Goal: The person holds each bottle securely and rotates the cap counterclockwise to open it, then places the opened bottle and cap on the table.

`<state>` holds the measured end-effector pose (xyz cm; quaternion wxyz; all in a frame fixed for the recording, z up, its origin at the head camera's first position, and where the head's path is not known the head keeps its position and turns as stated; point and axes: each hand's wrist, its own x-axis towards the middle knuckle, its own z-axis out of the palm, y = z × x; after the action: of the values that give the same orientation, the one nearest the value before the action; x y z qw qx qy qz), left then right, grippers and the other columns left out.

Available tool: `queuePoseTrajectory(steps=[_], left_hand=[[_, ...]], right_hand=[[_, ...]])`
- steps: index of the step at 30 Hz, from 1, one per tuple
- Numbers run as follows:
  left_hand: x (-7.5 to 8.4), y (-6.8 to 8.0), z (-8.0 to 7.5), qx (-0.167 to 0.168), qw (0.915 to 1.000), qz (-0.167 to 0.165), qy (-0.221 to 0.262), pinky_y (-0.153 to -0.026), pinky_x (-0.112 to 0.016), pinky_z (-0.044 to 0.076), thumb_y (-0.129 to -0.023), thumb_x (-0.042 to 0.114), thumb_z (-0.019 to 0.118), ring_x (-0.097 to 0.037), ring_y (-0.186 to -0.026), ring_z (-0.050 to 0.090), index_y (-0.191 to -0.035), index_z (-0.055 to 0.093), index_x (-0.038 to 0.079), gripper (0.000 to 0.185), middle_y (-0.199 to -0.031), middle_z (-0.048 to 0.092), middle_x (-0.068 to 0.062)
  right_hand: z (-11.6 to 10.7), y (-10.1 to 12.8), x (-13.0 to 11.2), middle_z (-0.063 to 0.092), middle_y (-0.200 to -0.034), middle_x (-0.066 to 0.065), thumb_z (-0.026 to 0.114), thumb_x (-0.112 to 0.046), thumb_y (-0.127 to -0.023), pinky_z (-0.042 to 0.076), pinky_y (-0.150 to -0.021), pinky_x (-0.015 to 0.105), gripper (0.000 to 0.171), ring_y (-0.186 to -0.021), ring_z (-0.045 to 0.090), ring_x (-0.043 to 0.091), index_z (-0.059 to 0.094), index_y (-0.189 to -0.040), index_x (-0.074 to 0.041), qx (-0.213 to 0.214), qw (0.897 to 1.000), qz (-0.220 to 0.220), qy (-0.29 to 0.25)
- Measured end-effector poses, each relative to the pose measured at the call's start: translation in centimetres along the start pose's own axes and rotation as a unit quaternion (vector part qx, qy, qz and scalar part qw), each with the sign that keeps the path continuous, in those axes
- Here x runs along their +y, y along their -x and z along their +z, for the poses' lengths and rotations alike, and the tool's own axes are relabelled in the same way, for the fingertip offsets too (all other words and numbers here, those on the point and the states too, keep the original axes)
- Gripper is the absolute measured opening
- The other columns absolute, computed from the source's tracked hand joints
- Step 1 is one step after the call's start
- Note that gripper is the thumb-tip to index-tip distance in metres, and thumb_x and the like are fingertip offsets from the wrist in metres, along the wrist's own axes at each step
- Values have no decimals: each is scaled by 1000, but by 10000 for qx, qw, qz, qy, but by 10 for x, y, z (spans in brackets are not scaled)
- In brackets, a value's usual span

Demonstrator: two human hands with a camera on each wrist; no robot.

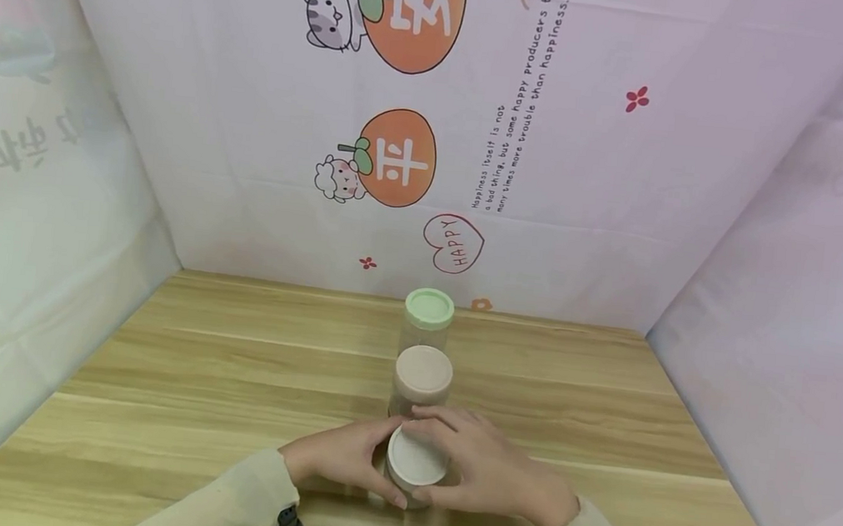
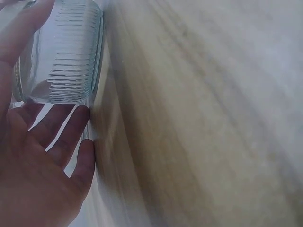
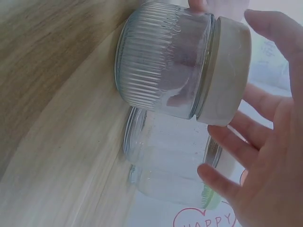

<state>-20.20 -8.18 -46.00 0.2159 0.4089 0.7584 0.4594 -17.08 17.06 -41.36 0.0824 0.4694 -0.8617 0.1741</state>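
The white jar [image 3: 165, 61] sits between our fingers. Our left hand [image 1: 344, 458] grips its glass, probably to steady it; our right hand's [image 1: 490, 467] fingers arch around the lid [image 1: 415, 456], whether gripping we cannot tell.

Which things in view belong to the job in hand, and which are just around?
Job:
- front jar, off-white lid, between the left hand and right hand
- probably the middle jar, beige lid, and back jar, green lid: lined up behind it

Just around:
- printed cloth, backdrop
- wooden table, only bearing the jars
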Motion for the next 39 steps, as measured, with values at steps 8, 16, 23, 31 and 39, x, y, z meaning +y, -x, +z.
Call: queuePoseTrajectory(steps=[8, 16, 23, 31, 39], left_hand=[[0, 1, 1, 69, 10000, -40, -8, -104, -31, 43, -81, 37, 85, -9, -123, 52, -147, 40, 28, 80, -134, 54, 11], [-1, 2, 2, 73, 9999, 37, 80, -105, -32, 43, -82, 34, 86, -9, -123, 52, -146, 41, 25, 79, -136, 54, 10], [1, 1, 0, 93, 10000, 13, 32, -107, -33, 41, -81, 35, 86, -9, -125, 51, -148, 40, 28, 82, -136, 53, 10], [1, 1, 1, 103, 9999, 43, 65, -108, -34, 40, -81, 34, 86, -10, -125, 50, -149, 39, 28, 83, -137, 53, 10], [0, 0, 2, 124, 9999, 46, 3, -110, -34, 38, -80, 36, 87, -9, -127, 49, -150, 37, 31, 86, -138, 52, 12]], right_hand=[[2, -1, -3, 53, -123, -6, 62, -75, -82, 47, -93, 44, 74, -116, 49, 15, 59, -134, -22, 240, 9962, 752, 381], [3, -1, -3, 52, -110, -9, 57, -80, -81, 48, -88, 40, 77, -103, 50, 12, 61, -129, -20, 198, 9923, 1025, 672], [3, -1, -4, 51, -114, -8, 55, -80, -82, 47, -93, 43, 85, -108, 50, 15, 58, -138, -17, -12, 9929, 1002, 644], [5, 0, -4, 52, -118, -6, 58, -79, -81, 48, -95, 44, 90, -112, 49, 15, 55, -144, -14, 67, 9948, 792, 644], [5, -1, -4, 52, -130, -5, 62, -74, -82, 47, -98, 46, 85, -120, 50, 17, 54, -143, -15, 109, 9976, 540, 412]])
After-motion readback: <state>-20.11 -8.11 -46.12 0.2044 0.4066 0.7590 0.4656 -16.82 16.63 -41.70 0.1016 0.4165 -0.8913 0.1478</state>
